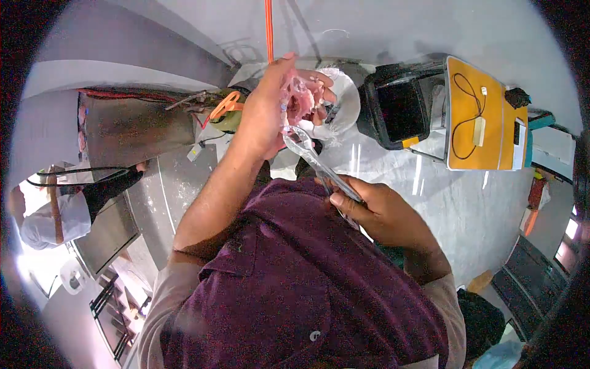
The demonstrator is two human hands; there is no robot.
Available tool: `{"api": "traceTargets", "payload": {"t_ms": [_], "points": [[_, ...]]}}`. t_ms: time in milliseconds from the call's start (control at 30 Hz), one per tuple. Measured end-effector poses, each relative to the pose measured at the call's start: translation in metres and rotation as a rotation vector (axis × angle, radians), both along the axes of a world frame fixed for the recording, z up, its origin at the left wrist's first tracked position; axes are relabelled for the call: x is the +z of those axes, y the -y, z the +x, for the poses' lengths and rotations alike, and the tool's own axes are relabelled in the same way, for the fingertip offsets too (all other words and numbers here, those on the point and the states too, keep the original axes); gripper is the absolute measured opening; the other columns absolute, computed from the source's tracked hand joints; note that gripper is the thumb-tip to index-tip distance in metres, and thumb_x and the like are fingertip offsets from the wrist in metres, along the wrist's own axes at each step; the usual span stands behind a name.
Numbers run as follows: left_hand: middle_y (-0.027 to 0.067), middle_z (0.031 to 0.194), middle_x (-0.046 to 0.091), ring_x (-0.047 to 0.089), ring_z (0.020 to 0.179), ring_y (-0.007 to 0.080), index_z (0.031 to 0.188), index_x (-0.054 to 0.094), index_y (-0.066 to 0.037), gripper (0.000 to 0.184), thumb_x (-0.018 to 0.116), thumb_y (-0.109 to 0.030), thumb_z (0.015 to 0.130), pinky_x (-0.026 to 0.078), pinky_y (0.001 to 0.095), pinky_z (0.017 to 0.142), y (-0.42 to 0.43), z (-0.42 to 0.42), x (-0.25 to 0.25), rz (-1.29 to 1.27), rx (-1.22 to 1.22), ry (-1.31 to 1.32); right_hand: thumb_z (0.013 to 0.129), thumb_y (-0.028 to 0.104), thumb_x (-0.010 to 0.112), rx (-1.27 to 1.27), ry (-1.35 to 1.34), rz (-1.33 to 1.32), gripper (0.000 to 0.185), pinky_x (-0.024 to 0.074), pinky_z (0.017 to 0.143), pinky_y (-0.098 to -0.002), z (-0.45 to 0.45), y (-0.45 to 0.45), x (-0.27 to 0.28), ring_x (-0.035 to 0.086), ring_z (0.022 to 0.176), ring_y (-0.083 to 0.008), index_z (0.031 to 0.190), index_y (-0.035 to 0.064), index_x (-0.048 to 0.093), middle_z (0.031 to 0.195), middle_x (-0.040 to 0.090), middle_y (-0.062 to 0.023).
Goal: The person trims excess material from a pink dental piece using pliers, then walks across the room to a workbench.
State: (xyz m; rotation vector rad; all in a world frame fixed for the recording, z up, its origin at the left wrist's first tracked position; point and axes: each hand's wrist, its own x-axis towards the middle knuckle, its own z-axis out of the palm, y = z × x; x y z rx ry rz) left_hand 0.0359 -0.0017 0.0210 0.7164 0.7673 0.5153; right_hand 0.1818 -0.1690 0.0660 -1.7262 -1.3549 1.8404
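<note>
My left hand [265,114] is raised over a white bin, its fingers curled around a crumpled pink, glossy bundle [300,103] that looks like thin plastic. What is inside the bundle I cannot make out. In my right hand [375,206] is a long, shiny, spoon-like piece [319,163], see-through and greyish, held by its lower end between thumb and fingers. Its rounded tip reaches up to the lower edge of the pink bundle, and whether they touch is unclear. Behind the bundle stands the round white bin [348,101], partly hidden by my left hand.
Right of the bin is a black open-topped container [399,111]. Beyond it stands a yellow-topped table [482,114] with a black cable [458,129]. An orange-handled item [225,106] lies left of my hand. Another person [61,215] is at the far left.
</note>
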Motion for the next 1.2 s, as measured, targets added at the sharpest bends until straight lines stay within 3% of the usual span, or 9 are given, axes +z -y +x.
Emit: {"api": "traceTargets", "payload": {"t_ms": [67,133,267,567,900,967,1200], "points": [[0.0151,0.084,0.067,0.063,0.064,0.0215,0.100,0.062,0.004,0.065,0.038,-0.056,0.093,0.050,0.0331,0.057,0.000,0.002,0.001,0.020,0.041,-0.040,0.098,0.040,0.047,0.016,0.029,0.014,0.051,0.0490,0.081,-0.0449,-0.001,0.000,0.000,0.065,0.089,-0.0409,0.134,0.0057,0.046,0.096,0.065,-0.0259],[0.0152,0.084,0.067,0.063,0.064,0.0218,0.100,0.062,0.003,0.065,0.038,-0.056,0.092,0.050,0.0345,0.055,0.001,0.002,0.004,0.020,0.060,-0.064,0.100,0.035,0.048,-0.011,0.049,-0.072,0.043,0.0466,0.085,-0.0320,-0.004,-0.004,0.003,0.063,0.092,-0.0195,0.130,0.0058,0.053,0.098,0.067,-0.0125],[0.0147,0.084,0.066,0.063,0.064,0.0227,0.101,0.062,0.002,0.064,0.037,-0.056,0.092,0.050,0.0379,0.050,0.000,0.002,0.002,-0.032,0.119,-0.089,0.099,0.036,0.048,-0.036,0.032,-0.078,0.042,0.0467,0.085,-0.0333,-0.008,-0.007,0.006,0.064,0.092,-0.0217,0.126,0.0045,0.055,0.097,0.067,-0.0128],[0.0175,0.086,0.066,0.062,0.064,0.0251,0.106,0.058,0.004,0.064,0.034,-0.054,0.094,0.053,0.0393,0.051,-0.001,0.001,0.000,-0.055,0.211,-0.036,0.101,0.034,0.044,-0.068,0.016,-0.064,0.039,0.0462,0.085,-0.0343,-0.016,0.000,-0.004,0.063,0.092,-0.0221,0.119,0.0025,0.056,0.094,0.065,-0.0117],[0.0191,0.092,0.066,0.063,0.067,0.0281,0.107,0.058,0.004,0.065,0.032,-0.054,0.092,0.054,0.0462,0.053,0.007,0.002,-0.011,-0.102,0.238,0.024,0.102,0.031,0.042,-0.122,0.000,-0.022,0.037,0.0479,0.077,-0.0320,-0.022,0.001,-0.004,0.063,0.081,-0.0189,0.115,-0.0001,0.056,0.082,0.064,-0.0088],[0.0180,0.100,0.067,0.065,0.078,0.0261,0.107,0.060,0.002,0.069,0.035,-0.060,0.089,0.053,0.0398,0.067,0.006,-0.001,-0.018,-0.172,0.191,0.038,0.102,0.032,0.042,-0.141,0.002,0.013,0.037,0.0481,0.077,-0.0323,-0.024,0.003,-0.007,0.063,0.080,-0.0194,0.115,0.0005,0.056,0.082,0.064,-0.0090],[0.0178,0.100,0.066,0.065,0.078,0.0271,0.110,0.059,0.002,0.070,0.033,-0.060,0.090,0.054,0.0424,0.066,0.005,-0.002,-0.014,-0.142,0.206,0.002,0.102,0.032,0.042,-0.142,0.040,0.079,0.036,0.0486,0.076,-0.0325,-0.027,0.005,-0.011,0.064,0.079,-0.0203,0.116,0.0017,0.056,0.082,0.065,-0.0088]]}}
